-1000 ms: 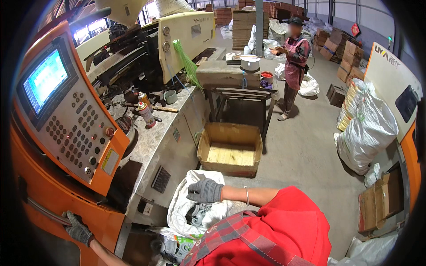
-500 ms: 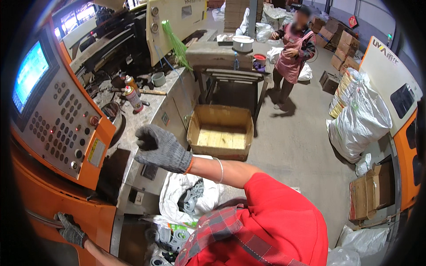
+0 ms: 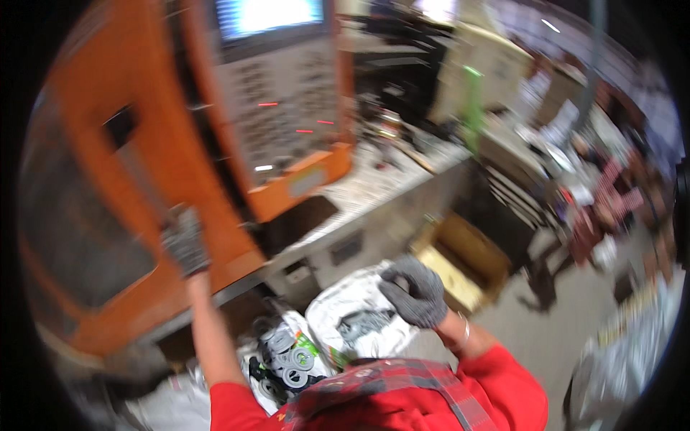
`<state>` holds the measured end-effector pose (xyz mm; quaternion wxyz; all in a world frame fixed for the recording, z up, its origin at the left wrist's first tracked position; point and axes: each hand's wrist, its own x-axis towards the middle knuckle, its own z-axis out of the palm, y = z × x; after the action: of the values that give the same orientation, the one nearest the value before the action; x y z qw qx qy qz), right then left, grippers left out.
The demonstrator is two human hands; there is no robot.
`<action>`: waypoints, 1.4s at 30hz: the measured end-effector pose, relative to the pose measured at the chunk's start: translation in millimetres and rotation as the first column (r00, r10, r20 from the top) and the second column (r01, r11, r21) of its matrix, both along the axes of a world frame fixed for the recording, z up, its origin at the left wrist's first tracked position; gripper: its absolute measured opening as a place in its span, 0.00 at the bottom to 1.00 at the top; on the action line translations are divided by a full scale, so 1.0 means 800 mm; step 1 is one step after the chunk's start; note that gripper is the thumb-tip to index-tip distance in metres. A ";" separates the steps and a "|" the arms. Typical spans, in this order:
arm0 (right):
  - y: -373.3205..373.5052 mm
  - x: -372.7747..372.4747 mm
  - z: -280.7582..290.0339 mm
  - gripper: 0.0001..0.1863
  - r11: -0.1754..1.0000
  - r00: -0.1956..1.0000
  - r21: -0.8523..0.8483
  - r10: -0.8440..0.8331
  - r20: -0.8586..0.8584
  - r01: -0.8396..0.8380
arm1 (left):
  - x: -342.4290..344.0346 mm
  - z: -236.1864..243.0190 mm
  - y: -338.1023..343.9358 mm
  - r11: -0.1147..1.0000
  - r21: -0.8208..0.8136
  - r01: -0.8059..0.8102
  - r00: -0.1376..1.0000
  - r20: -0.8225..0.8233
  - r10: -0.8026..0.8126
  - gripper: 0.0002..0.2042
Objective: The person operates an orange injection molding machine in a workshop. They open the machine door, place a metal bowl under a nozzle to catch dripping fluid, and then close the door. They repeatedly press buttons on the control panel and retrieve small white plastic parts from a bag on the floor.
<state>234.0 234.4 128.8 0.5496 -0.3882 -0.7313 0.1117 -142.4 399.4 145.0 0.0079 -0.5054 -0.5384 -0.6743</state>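
My left hand, in a grey knit glove, is closed around the lower end of the long metal door handle on the orange machine door. Motion blur smears its fingers. Over the edge of a white sack hangs my right hand, gloved in grey too. Its fingers curl loosely with a gap to the thumb, and nothing shows between them. Grey plastic parts lie inside the sack. Left of it, several round grey plastic parts are heaped near my apron.
A control panel with a lit screen stands above the door's right side. Right of it runs a cluttered metal bench. A cardboard box sits on the floor beyond my right hand. Another person stands at the far right, blurred.
My view has swung left toward the orange machine. My right hand has come down from above the bench edge to beside the white sack. The left hand stays at the door handle.
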 end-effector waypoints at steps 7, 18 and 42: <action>0.029 -0.028 -0.073 0.07 0.847 0.912 -0.453 0.085 -0.402 -0.278 | 0.011 0.006 -0.015 0.997 -0.047 -0.069 0.984 0.161 0.076 0.13; 0.032 -0.057 -0.086 0.10 0.786 0.933 -0.566 0.040 -0.358 -0.251 | 0.019 0.015 -0.019 0.995 -0.038 -0.097 0.988 0.116 0.101 0.14; 0.255 -0.039 0.020 0.19 0.939 0.887 -0.094 -0.343 -0.311 0.330 | 0.001 -0.003 -0.001 0.969 0.184 0.165 0.943 0.260 -0.209 0.10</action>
<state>202.7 438.1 145.2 0.6650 -0.4960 -0.5509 0.0908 -141.6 398.3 142.6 -0.0914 -0.4526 -0.4279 -0.7770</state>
